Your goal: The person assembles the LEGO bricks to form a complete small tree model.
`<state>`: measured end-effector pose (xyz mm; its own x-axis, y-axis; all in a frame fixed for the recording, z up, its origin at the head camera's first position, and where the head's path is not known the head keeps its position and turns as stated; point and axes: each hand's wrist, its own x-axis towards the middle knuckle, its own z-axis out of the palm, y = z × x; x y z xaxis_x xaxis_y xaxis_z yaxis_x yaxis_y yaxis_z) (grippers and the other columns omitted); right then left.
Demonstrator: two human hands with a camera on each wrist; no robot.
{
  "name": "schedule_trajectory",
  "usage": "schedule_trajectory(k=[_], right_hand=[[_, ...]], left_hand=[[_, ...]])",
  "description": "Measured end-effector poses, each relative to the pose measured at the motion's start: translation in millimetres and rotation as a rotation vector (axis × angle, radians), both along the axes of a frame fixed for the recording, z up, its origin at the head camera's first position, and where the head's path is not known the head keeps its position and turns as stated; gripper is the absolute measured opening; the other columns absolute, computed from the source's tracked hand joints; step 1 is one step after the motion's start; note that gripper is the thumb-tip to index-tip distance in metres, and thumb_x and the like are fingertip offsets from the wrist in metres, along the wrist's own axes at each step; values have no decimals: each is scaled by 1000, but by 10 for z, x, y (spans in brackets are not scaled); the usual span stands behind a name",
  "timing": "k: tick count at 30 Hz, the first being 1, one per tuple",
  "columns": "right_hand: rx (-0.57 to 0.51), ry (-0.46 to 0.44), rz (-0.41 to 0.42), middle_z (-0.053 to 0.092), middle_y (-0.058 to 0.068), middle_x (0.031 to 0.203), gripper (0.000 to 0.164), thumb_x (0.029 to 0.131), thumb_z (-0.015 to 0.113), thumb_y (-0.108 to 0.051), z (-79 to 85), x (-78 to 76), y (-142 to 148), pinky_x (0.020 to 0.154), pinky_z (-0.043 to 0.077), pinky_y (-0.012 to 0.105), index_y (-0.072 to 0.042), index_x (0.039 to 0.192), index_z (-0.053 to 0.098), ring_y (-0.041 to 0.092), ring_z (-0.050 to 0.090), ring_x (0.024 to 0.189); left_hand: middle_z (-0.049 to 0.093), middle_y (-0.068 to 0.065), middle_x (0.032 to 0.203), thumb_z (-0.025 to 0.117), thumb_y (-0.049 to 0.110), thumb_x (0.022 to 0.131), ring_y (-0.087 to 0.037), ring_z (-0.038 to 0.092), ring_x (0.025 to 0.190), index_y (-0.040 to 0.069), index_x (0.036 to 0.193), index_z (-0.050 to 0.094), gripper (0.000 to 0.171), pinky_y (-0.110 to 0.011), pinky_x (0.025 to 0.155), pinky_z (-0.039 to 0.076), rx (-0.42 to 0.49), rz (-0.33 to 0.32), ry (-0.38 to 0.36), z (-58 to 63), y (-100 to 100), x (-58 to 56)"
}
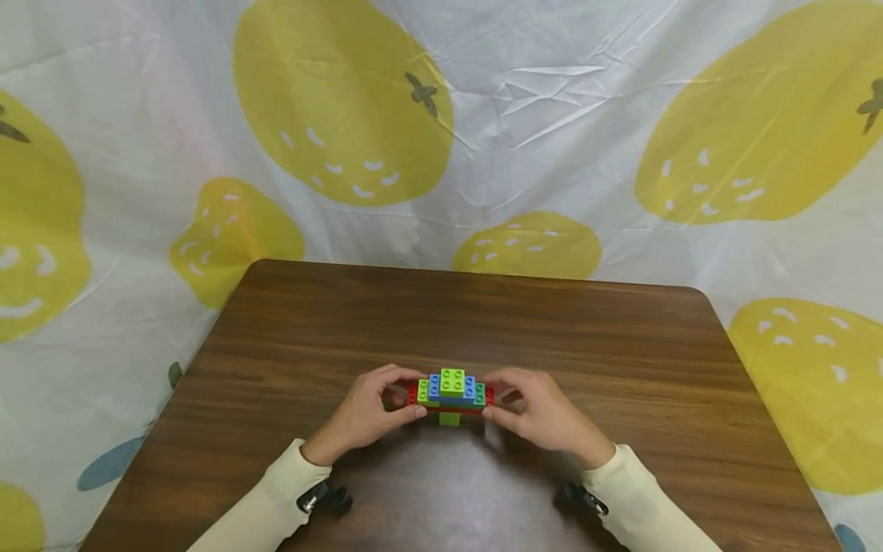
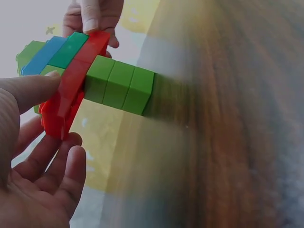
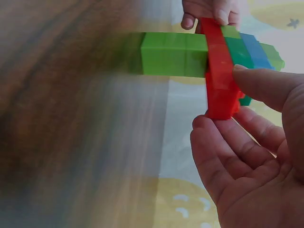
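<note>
Between both hands is a tree-shaped build of toy building bricks point(image 1: 451, 381), with a lime brick on top over blue, then green and lime, then a wide red layer point(image 2: 71, 88). Below the red layer, a stem of several lime-green bricks point(image 3: 173, 54) reaches down to the tabletop or close to it. My left hand point(image 1: 369, 406) pinches the left end of the build, thumb in front and fingers behind. At the right end my right hand point(image 1: 541, 410) does the same, its thumb point(image 3: 266, 85) against the front.
Under the build lies a brown wood-grain table point(image 1: 331, 322) with rounded far corners. A white cloth with yellow fruit prints point(image 1: 510, 138) hangs behind and beside it. Dark wrist straps point(image 1: 313, 497) sit over the light sleeves.
</note>
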<state>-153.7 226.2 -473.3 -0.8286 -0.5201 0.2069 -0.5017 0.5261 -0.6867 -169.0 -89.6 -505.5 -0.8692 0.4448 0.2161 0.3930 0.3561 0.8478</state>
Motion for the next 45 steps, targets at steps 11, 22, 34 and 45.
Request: schedule_trajectory(k=[11,22,34,45], right_hand=[[-13,-27,-14,77,5,113,35,93,83,-14,-99,29,19,82,64,39,-7,125,70,18,76,96],[-127,10,-91,79,7,111,41,91,83,-7,-100,6,14,81,64,30,-6,130,71,14,77,89],[-203,8,-189,79,11,112,42,94,80,-7,-133,-99,7,78,64,29,-2,134,69,20,77,93],[-156,-35,-273,80,7,104,31,99,75,-12,-194,-303,52,76,60,25,-3,129,73,16,74,85]], left_hand=[[73,-3,113,88,25,89,-10,72,88,14,126,73,41,-29,79,62,-2,17,-24,-34,-30,13],[74,-5,121,86,25,91,-13,74,89,13,130,73,42,-26,80,62,70,70,-25,-12,48,-7],[79,-6,119,84,26,93,-17,77,98,14,128,75,38,-27,84,63,128,154,-26,34,159,-156],[74,-12,129,78,22,97,-22,75,104,8,138,69,44,-36,92,62,33,111,-158,-17,252,-328]])
